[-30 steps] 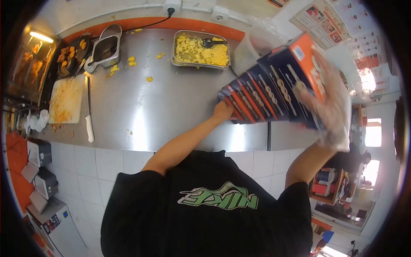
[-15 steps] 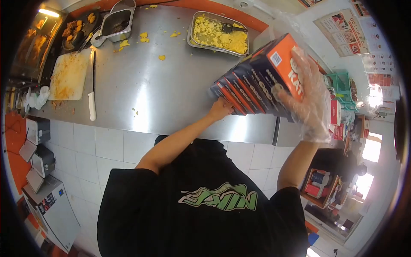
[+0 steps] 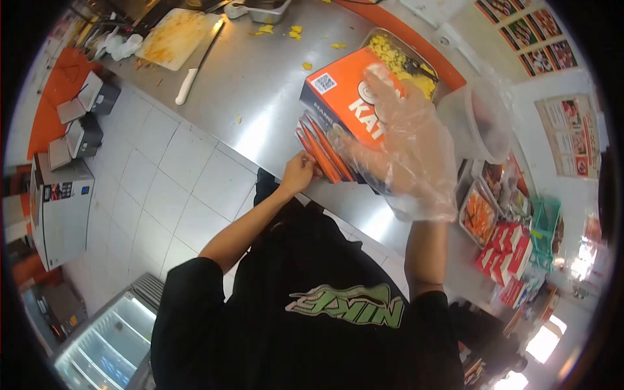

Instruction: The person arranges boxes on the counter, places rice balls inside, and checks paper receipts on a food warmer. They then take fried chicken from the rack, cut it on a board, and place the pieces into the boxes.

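Observation:
A stack of flat orange and dark blue boxes [image 3: 338, 97] stands on edge on the steel counter [image 3: 260, 110], leaning as a row. My left hand [image 3: 298, 172], bare, grips the near lower end of the row. My right hand [image 3: 396, 140], in a loose clear plastic glove, presses flat against the orange face of the front box. The boxes are squeezed between both hands.
A metal tray of yellow food [image 3: 406, 62] lies behind the boxes. A clear plastic tub [image 3: 478, 120] stands to the right. A stained cutting board [image 3: 175, 36] and a white-handled knife [image 3: 195, 65] lie at the far left. Red boxes [image 3: 507, 250] sit lower right.
The view has swung and the boxes now lie closer together, the orange front face turned up towards me. My right hand has shifted onto that face; my left stays at the row's near end.

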A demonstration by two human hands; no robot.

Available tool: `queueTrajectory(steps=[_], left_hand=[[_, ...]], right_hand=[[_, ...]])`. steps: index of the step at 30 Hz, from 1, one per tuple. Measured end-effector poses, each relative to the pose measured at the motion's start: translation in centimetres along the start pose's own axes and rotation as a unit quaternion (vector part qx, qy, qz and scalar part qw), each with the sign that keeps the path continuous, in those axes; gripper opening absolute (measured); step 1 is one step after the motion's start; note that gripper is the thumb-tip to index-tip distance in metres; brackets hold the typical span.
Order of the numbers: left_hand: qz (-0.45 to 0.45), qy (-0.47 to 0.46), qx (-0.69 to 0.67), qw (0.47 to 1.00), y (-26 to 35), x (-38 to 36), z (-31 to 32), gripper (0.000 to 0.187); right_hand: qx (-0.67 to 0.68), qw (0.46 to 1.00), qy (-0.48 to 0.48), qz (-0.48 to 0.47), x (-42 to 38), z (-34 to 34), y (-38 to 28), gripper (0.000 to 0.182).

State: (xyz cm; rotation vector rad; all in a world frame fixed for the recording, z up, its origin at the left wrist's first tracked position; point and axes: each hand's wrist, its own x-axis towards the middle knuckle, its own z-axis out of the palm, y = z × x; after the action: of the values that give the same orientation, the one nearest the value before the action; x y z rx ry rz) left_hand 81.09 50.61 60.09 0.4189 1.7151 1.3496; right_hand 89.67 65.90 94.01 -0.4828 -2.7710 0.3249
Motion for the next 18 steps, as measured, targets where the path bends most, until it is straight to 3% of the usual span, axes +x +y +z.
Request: queueTrajectory(steps=[3,6,13,15,18], left_hand=[[0.002,-0.016,-0.054,0.998,2.4,-0.2,-0.2,0.028],[-0.056,0.010,-0.096,0.994,5.7,0.3,0.8,0.041],[0.014,-0.068,-0.042,0.997,4.9,3.7,1.1,0.036],[0.086,-0.028,0.152,0.984,5.6,2.7,-0.5,0.031],[0.088,0.047,0.068,0.993,5.5,-0.8,-6.2,0.031]], right_hand=[[0.012,1.000,-0.021,0.006,0.8,1.3,0.4,0.083],[0.014,0.999,-0.026,0.015,0.3,1.3,-0.2,0.083],[0.003,0.996,-0.040,0.078,0.5,1.5,-0.3,0.082],[0.001,0.995,-0.043,0.091,1.1,1.6,-0.3,0.082],[0.008,0.992,-0.060,0.113,1.9,3.3,-2.8,0.081]])
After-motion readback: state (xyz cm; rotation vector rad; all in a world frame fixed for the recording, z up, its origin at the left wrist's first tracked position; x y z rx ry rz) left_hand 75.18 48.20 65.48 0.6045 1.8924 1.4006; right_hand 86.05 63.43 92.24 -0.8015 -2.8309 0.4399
